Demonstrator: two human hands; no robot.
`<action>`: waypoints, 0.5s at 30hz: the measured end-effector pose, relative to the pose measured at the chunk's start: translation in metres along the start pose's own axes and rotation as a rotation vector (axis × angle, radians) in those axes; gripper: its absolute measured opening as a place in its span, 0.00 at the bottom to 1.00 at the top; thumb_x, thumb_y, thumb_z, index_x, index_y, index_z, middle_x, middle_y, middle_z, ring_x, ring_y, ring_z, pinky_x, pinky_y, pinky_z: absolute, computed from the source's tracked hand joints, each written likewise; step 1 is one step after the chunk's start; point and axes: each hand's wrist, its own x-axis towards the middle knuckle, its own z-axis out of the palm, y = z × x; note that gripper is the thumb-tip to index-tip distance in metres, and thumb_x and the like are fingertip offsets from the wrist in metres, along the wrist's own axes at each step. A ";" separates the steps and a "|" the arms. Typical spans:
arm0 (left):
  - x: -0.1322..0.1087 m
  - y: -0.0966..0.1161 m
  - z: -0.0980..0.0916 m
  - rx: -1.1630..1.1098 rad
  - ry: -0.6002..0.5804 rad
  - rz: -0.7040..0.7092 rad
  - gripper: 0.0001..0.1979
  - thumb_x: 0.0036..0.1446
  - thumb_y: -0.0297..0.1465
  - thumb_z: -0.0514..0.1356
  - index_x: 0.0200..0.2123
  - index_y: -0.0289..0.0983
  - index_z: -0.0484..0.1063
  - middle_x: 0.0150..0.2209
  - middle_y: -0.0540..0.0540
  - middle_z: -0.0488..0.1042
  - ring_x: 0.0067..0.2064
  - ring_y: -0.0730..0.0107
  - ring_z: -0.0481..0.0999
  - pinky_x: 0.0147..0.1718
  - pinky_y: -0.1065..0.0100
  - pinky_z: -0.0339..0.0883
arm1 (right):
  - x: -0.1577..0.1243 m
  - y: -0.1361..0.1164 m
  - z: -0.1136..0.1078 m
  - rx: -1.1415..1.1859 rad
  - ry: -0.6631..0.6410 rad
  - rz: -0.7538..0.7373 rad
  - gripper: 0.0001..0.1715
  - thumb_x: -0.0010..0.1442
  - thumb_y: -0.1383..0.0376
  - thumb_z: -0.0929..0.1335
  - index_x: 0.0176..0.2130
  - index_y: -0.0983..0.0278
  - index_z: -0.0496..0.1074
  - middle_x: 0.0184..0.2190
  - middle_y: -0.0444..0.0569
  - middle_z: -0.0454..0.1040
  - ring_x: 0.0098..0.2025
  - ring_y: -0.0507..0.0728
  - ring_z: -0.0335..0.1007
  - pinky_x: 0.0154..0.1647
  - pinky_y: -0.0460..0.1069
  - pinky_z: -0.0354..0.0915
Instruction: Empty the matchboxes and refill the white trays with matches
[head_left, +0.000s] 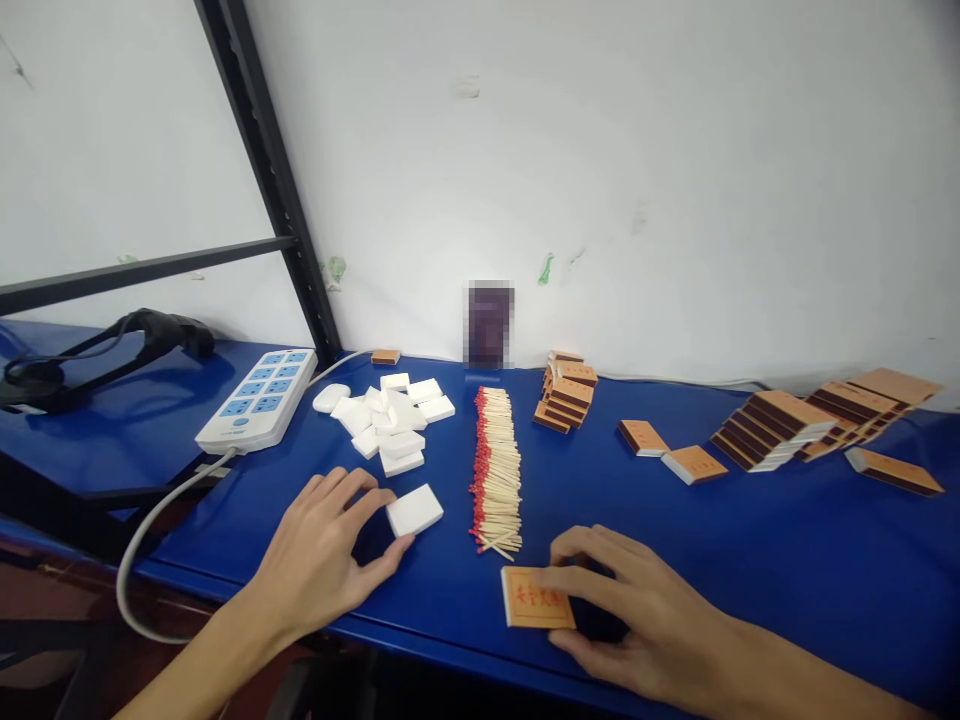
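Observation:
My left hand [330, 545] pinches a white matchbox tray [416, 511] by its left side, thumb at the near edge and index finger at the far corner. Its plain flat face is up. At the table's front edge, my right hand [630, 610] grips an orange matchbox [529, 598] by its right end, red characters facing up. Its white left end shows. Between the hands and farther back, a long row of red-headed matches [498, 470] lies on the blue table [600, 510]. A loose heap of white trays [397, 415] sits beyond my left hand.
Stacked matchboxes stand at the back [568, 392] and right [780, 425]; several lie singly. A power strip [259, 400], its cable [135, 560] and a black strapped device [112, 350] are left, near a black metal post [277, 170]. A blurred dark rectangle [489, 325] is against the wall.

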 end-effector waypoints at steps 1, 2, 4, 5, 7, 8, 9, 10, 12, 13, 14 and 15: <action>-0.003 -0.002 0.000 0.018 -0.028 -0.015 0.12 0.58 0.40 0.60 0.40 0.39 0.74 0.38 0.44 0.74 0.37 0.60 0.71 0.36 0.60 0.63 | -0.004 0.005 -0.004 -0.021 -0.013 0.005 0.14 0.58 0.65 0.69 0.45 0.61 0.73 0.39 0.51 0.74 0.37 0.55 0.73 0.37 0.50 0.71; -0.005 -0.004 0.000 0.038 -0.046 -0.032 0.12 0.58 0.40 0.61 0.39 0.39 0.74 0.38 0.44 0.73 0.37 0.59 0.71 0.36 0.59 0.63 | -0.008 0.013 -0.008 -0.049 -0.018 0.015 0.13 0.59 0.65 0.69 0.45 0.61 0.73 0.39 0.52 0.74 0.37 0.55 0.73 0.37 0.50 0.71; -0.007 -0.006 0.000 0.074 -0.047 -0.072 0.14 0.57 0.41 0.61 0.41 0.39 0.74 0.40 0.42 0.72 0.39 0.56 0.71 0.37 0.58 0.64 | -0.013 0.031 -0.015 -0.119 -0.009 0.061 0.13 0.60 0.65 0.67 0.46 0.61 0.73 0.40 0.52 0.74 0.37 0.56 0.74 0.37 0.50 0.71; -0.006 -0.006 0.000 0.085 -0.035 -0.092 0.15 0.56 0.41 0.61 0.43 0.39 0.73 0.41 0.42 0.72 0.39 0.55 0.70 0.37 0.57 0.65 | -0.013 0.041 -0.017 -0.159 0.003 0.105 0.12 0.61 0.64 0.67 0.46 0.61 0.73 0.40 0.51 0.74 0.37 0.56 0.74 0.38 0.51 0.71; -0.003 0.000 -0.002 0.068 -0.007 -0.111 0.18 0.56 0.41 0.61 0.47 0.39 0.71 0.44 0.40 0.71 0.41 0.54 0.69 0.39 0.55 0.65 | -0.011 0.062 -0.019 -0.228 -0.008 0.189 0.12 0.63 0.62 0.65 0.45 0.62 0.73 0.41 0.52 0.74 0.36 0.56 0.74 0.36 0.51 0.71; 0.000 0.006 -0.004 0.037 -0.001 -0.107 0.18 0.57 0.41 0.61 0.48 0.39 0.70 0.45 0.40 0.70 0.42 0.53 0.69 0.41 0.54 0.66 | -0.007 0.071 -0.019 -0.273 -0.011 0.220 0.12 0.64 0.61 0.65 0.45 0.62 0.73 0.41 0.52 0.74 0.35 0.56 0.74 0.35 0.51 0.71; 0.003 0.013 -0.005 -0.015 -0.010 -0.084 0.18 0.57 0.40 0.61 0.48 0.39 0.70 0.46 0.40 0.69 0.43 0.54 0.69 0.41 0.54 0.66 | -0.003 0.078 -0.018 -0.321 -0.024 0.247 0.13 0.65 0.59 0.65 0.45 0.62 0.74 0.42 0.52 0.74 0.35 0.56 0.74 0.34 0.51 0.71; 0.007 0.021 -0.005 -0.075 -0.025 -0.060 0.17 0.57 0.40 0.61 0.48 0.39 0.69 0.47 0.40 0.69 0.44 0.54 0.68 0.42 0.54 0.66 | 0.003 0.085 -0.017 -0.367 -0.035 0.264 0.14 0.65 0.58 0.64 0.46 0.62 0.74 0.42 0.52 0.74 0.35 0.57 0.74 0.33 0.51 0.70; 0.016 0.036 -0.004 -0.169 -0.078 -0.006 0.20 0.57 0.41 0.62 0.50 0.40 0.67 0.50 0.40 0.67 0.47 0.53 0.67 0.44 0.53 0.67 | 0.015 0.096 -0.014 -0.437 -0.047 0.260 0.15 0.66 0.58 0.64 0.46 0.63 0.74 0.42 0.53 0.75 0.36 0.58 0.74 0.35 0.53 0.71; 0.021 0.042 -0.002 -0.203 -0.109 0.018 0.23 0.55 0.42 0.64 0.51 0.40 0.67 0.51 0.40 0.66 0.48 0.53 0.67 0.44 0.53 0.67 | 0.022 0.101 -0.012 -0.463 -0.045 0.253 0.16 0.66 0.58 0.63 0.45 0.63 0.75 0.42 0.53 0.75 0.37 0.58 0.74 0.36 0.54 0.71; 0.026 0.047 0.000 -0.226 -0.137 0.030 0.26 0.54 0.42 0.65 0.54 0.40 0.65 0.53 0.40 0.65 0.50 0.51 0.66 0.46 0.52 0.67 | 0.027 0.105 -0.009 -0.487 -0.042 0.248 0.16 0.67 0.58 0.63 0.45 0.64 0.75 0.42 0.53 0.75 0.37 0.59 0.74 0.37 0.54 0.71; 0.031 0.050 0.003 -0.239 -0.139 0.036 0.31 0.52 0.42 0.67 0.56 0.40 0.64 0.54 0.39 0.65 0.52 0.49 0.65 0.48 0.50 0.67 | 0.032 0.108 -0.007 -0.511 -0.037 0.247 0.16 0.67 0.58 0.63 0.44 0.65 0.75 0.41 0.54 0.75 0.36 0.59 0.74 0.38 0.55 0.71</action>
